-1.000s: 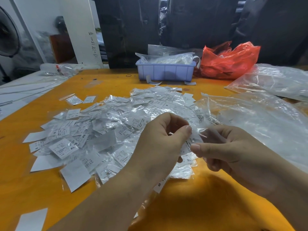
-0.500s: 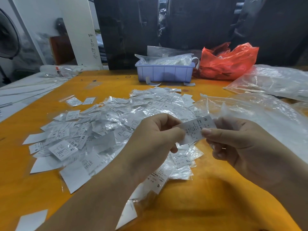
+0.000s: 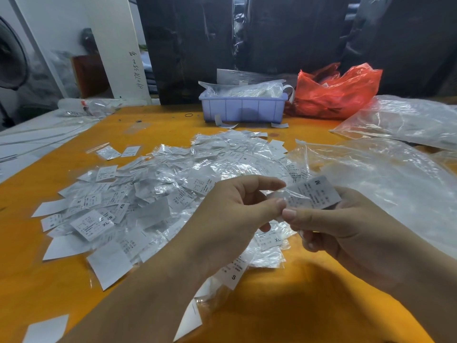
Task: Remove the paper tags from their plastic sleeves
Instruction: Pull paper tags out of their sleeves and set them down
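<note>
Both hands meet over the near edge of the pile (image 3: 173, 194) of sleeved tags on the orange table (image 3: 284, 305). The left hand (image 3: 232, 214) pinches the clear sleeve (image 3: 284, 198) between thumb and forefinger, its other fingers curled under. The right hand (image 3: 346, 233) holds the tag (image 3: 312, 194) (marked M) with its thumb on the near corner and fingers curled behind; the tag tilts up and right, its left part under the crinkled sleeve. Thumb tips nearly touch. Beyond the pile stands a lilac bin (image 3: 243, 110), a red bag (image 3: 336, 91) just right of it, and clear bags (image 3: 395, 179) lie at right
</note>
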